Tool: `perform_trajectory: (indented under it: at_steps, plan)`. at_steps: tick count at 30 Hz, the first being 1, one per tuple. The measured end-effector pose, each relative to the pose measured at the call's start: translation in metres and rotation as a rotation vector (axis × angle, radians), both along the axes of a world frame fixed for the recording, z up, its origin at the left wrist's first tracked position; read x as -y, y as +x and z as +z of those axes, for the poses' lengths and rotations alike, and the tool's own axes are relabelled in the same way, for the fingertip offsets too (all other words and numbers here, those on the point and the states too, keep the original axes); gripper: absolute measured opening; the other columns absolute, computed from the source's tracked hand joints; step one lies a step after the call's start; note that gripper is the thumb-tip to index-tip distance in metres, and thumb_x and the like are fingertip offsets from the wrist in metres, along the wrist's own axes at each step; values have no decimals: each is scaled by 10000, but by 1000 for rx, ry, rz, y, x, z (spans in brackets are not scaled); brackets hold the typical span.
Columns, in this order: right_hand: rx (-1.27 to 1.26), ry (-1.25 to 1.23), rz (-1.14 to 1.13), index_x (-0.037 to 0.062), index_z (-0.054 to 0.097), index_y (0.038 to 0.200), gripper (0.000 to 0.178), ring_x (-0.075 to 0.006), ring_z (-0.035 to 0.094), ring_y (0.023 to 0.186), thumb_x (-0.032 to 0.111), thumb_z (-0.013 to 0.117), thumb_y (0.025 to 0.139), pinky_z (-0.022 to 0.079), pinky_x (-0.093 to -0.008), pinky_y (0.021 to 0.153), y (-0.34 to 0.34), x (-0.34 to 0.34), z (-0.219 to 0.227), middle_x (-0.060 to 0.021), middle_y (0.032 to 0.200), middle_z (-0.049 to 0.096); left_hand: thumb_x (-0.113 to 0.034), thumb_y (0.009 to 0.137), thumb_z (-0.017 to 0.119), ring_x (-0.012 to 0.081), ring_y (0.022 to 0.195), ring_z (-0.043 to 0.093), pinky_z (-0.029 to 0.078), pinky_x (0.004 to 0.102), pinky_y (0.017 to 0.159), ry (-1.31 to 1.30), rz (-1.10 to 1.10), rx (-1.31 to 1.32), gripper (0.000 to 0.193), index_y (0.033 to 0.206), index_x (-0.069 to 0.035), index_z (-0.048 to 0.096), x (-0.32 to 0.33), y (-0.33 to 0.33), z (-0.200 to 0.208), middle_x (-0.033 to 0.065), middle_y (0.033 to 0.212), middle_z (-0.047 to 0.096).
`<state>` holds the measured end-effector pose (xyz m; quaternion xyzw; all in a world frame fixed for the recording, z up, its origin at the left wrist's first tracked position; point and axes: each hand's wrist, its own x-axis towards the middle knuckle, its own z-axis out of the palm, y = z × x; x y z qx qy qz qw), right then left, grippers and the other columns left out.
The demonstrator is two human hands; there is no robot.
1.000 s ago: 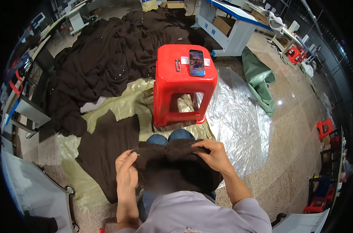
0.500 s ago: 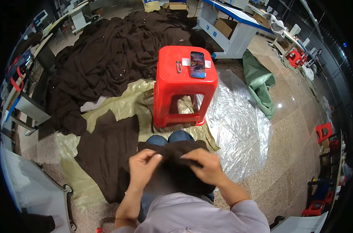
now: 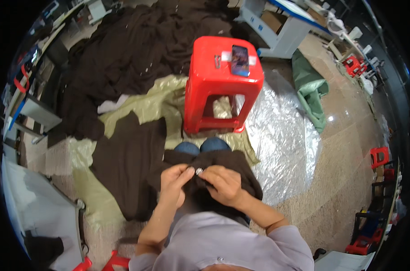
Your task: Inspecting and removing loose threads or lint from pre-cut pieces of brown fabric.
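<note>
A dark brown knit garment [image 3: 243, 169] lies bunched over my lap. My left hand [image 3: 173, 181] is closed, thumb and forefinger pinched on the garment's dark fabric. Close beside it, my right hand [image 3: 225, 184] is closed too, its fingertips pressed together at the same spot. Between the two sets of fingertips a small whitish, patterned piece [image 3: 199, 171] shows; it could be a label or a trim, I cannot tell which. Fingers and folds hide the rest of the gripped cloth.
Ahead stands a red plastic stool [image 3: 200, 97] bearing a phone [image 3: 240, 63] and a small metal clip-like tool [image 3: 217, 61]. More brown cloth [image 3: 130, 162] lies to the left on yellowish sheeting [image 3: 85, 198]. Beyond rises a large brown garment heap [image 3: 137, 54]. Clear plastic sheeting [image 3: 281, 149] spreads right.
My hands have drawn together until the fingertips nearly meet, and a small whitish piece now shows between them. The whole view has shifted, with the stool appearing higher and further right.
</note>
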<state>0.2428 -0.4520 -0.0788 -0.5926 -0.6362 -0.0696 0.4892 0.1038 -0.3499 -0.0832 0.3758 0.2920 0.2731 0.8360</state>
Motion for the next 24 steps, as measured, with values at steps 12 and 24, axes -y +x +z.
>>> perform_trajectory:
  at_steps: [12,24]
  plan:
    - [-56,6,55,29,657,979,409,-257,669,752,-100,680,592,542,-322,620,1,-8,-2,-111,909,660,104,825,704,108,828,633,517,225,765,324,57,20,179,993,55,667,0,-8,-8,75,935,681]
    - [-65,-342,253,38,526,815,274,-311,569,613,40,731,632,453,-392,523,2,-9,6,-109,704,507,119,841,660,102,800,634,511,219,717,675,50,-193,110,923,46,659,5,-14,-9,73,890,683]
